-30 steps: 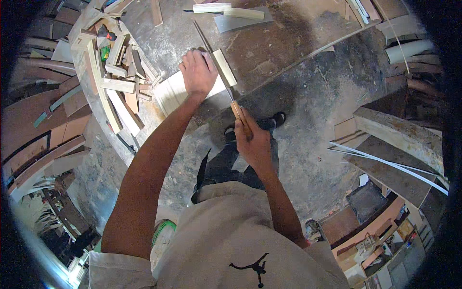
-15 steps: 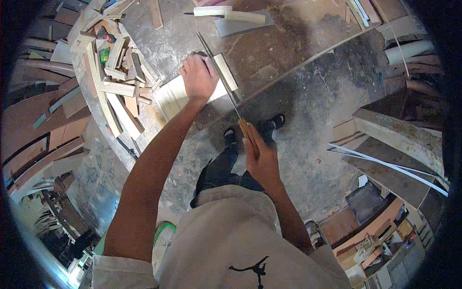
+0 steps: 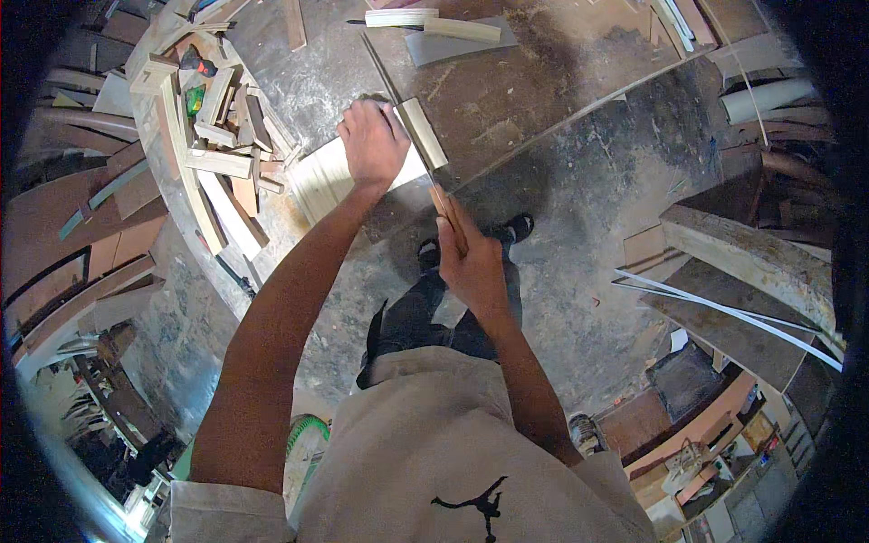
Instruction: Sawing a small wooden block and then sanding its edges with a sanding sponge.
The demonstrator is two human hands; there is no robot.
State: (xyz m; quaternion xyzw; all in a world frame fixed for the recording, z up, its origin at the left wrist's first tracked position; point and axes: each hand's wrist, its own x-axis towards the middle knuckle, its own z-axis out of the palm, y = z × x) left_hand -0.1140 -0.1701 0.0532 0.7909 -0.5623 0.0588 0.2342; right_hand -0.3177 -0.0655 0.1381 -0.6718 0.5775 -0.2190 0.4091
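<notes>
My left hand is pressed onto a pale wooden board at the near edge of the worktop, its fingers curled over it. My right hand grips the wooden handle of a long, thin-bladed tool, probably a saw. The blade lies diagonally just right of my left fingers, alongside a short pale wood block. Whether the blade cuts into the wood cannot be made out.
Many offcuts are piled left on the worktop, with a black-and-orange tool and a green object. Pale battens lie at the back. Stacked panels and white strips stand right; my feet are below.
My right hand and the bladed tool slid back toward me half a second ago and are now pushed forward again, up the view. My left hand stays nearly in place.
</notes>
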